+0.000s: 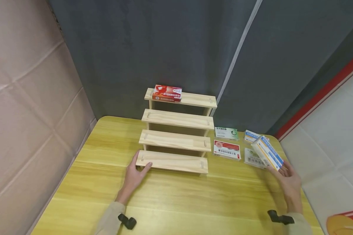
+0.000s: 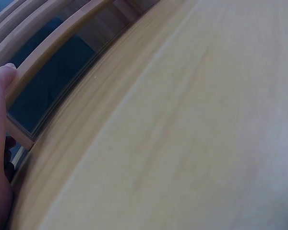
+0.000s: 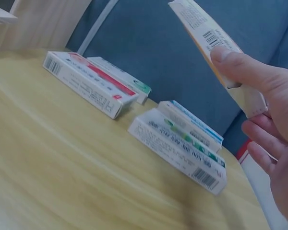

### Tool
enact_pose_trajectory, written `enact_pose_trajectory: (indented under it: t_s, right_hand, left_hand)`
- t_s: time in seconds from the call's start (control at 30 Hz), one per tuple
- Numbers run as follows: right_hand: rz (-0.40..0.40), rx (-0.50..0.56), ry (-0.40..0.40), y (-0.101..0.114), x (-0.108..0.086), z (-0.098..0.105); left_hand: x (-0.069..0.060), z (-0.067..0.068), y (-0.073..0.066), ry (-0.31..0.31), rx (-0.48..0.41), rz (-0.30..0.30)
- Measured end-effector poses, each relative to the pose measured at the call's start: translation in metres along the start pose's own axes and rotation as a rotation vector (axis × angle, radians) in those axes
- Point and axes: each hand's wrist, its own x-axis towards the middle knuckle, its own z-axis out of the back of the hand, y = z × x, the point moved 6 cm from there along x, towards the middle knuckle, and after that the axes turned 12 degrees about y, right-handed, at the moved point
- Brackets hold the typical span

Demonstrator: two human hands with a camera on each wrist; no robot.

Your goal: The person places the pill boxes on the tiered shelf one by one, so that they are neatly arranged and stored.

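Observation:
A wooden stepped rack (image 1: 176, 140) with several tiers stands at the table's back. My left hand (image 1: 134, 176) grips the left end of its lowest tier, the thumb (image 2: 5, 74) on the front edge and other fingers by the leg. On the top tier, towards the left, lies a red medicine box (image 1: 167, 93). My right hand (image 1: 289, 182) holds a white, blue and orange medicine box (image 1: 267, 153) by one end, tilted and raised over the boxes at the right. In the right wrist view the thumb presses on that box's barcode side (image 3: 213, 38).
Right of the rack lie a green-and-white box (image 1: 226, 133), a red-and-white box (image 1: 227, 150), a blue-and-white box (image 1: 252, 136) and a grey-green box (image 1: 253, 158). A dark partition (image 1: 164, 42) rises behind the table (image 1: 176, 209); pale walls flank it.

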Motion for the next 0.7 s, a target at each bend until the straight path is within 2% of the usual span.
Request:
enact_pose_trajectory:
  t_s: [0.23, 0.4, 0.7]
  right_hand:
    - [0.021, 0.001, -0.06, 0.016, 0.003, -0.007]
    - [0.06, 0.022, -0.14, 0.024, 0.01, -0.012]
    - [0.075, -0.078, -0.179, 0.048, 0.017, -0.029]
  left_hand:
    - [0.0, 0.0, 0.0, -0.008, -0.002, -0.006]
    - [0.0, 0.0, -0.001, -0.005, -0.005, -0.007]
    - [-0.001, 0.001, 0.0, 0.001, 0.005, 0.015]
